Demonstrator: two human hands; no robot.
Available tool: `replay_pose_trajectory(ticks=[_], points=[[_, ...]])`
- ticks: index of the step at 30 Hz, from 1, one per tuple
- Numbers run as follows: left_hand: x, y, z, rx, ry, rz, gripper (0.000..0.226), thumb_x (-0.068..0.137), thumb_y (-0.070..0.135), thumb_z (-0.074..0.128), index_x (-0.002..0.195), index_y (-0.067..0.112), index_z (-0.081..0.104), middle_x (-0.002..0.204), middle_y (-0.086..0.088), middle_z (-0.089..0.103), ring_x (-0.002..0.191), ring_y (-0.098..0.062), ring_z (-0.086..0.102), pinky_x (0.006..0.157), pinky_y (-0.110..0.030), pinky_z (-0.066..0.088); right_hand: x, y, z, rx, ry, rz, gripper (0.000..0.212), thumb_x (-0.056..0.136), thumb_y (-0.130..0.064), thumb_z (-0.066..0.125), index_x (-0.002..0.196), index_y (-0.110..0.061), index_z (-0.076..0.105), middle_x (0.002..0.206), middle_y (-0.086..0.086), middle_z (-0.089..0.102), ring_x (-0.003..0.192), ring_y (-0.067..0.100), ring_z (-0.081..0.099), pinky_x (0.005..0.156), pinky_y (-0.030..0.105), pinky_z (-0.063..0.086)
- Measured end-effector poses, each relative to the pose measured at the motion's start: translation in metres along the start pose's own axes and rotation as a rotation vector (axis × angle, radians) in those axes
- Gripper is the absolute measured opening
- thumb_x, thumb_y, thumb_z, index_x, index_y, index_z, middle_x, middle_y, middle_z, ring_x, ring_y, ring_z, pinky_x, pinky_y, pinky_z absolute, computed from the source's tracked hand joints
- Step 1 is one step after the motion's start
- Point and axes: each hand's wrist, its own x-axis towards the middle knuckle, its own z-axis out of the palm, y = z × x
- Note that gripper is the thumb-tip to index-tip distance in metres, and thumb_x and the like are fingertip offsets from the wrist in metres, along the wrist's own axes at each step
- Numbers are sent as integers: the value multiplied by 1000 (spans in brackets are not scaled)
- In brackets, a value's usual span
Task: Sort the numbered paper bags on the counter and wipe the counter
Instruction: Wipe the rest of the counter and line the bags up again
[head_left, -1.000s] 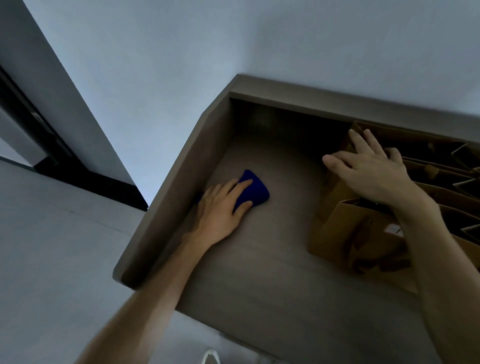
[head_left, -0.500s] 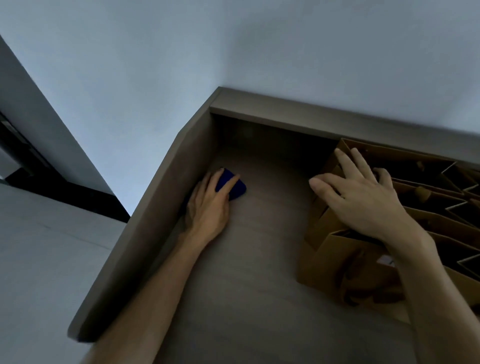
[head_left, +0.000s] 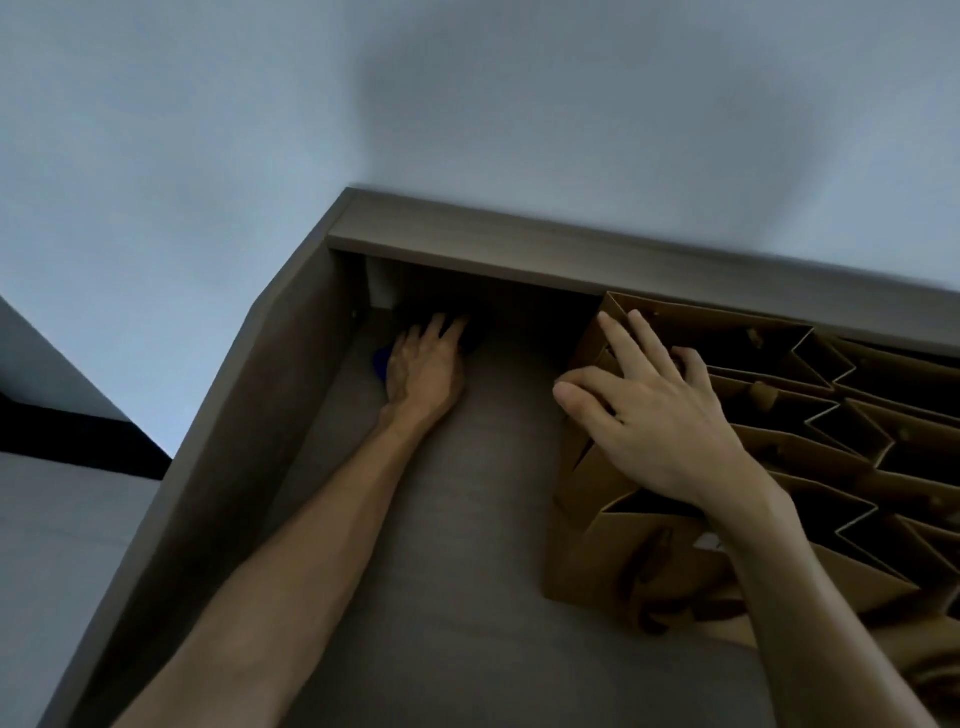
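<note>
Head view, sole view supplied. Left hand (head_left: 423, 366) flat, fingers extended, pressed palm-down on a blue cloth (head_left: 382, 360) at the far left corner of the table (head_left: 457, 545), under the rear ledge; cloth mostly hidden, only a small blue edge showing beside the thumb side. Right hand (head_left: 660, 415) spread wide, laid across the open tops of the paper bags (head_left: 810, 410), gripping nothing, apparently bracing them. Bags upright, packed edge to edge in a row along the right of the table, touching one another.

Progress, as judged: bags grouped to one side, numbering not legible, so order unverified. Wiping under way at the corner; ground beneath the bags presumably outstanding.

Count: hands, two; cloth, one; bags, at least five open tops visible, more possible beyond the frame edge.
</note>
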Motion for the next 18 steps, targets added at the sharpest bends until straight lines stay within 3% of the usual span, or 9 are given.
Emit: replay_pose_trajectory(ticks=[5, 10, 18], points=[[-3, 52, 9, 18, -134, 194, 51, 96, 30, 46, 145, 26, 36, 148, -6, 39, 128, -33, 42, 101, -42, 37, -1, 2, 0, 14, 7, -17, 63, 89, -67, 5, 132, -50, 47, 164, -6, -6, 149, 16, -17, 119, 54, -2], [7, 72, 9, 111, -333, 173, 62, 97, 37, 45, 152, 26, 19, 158, -6, 21, 140, -34, 25, 113, -45, 23, 2, 3, -3, 31, -11, -10, 49, 97, -62, 16, 132, -49, 49, 165, -4, -3, 150, 17, -15, 119, 55, -1], [-43, 57, -5, 14, -184, 272, 48, 100, 37, 35, 147, 31, 29, 153, 1, 33, 129, -30, 40, 102, -44, 32, 2, 8, 2, 38, 4, -34, 49, 98, -62, 19, 134, -48, 48, 165, -2, -3, 150, 19, -13, 118, 56, -1]])
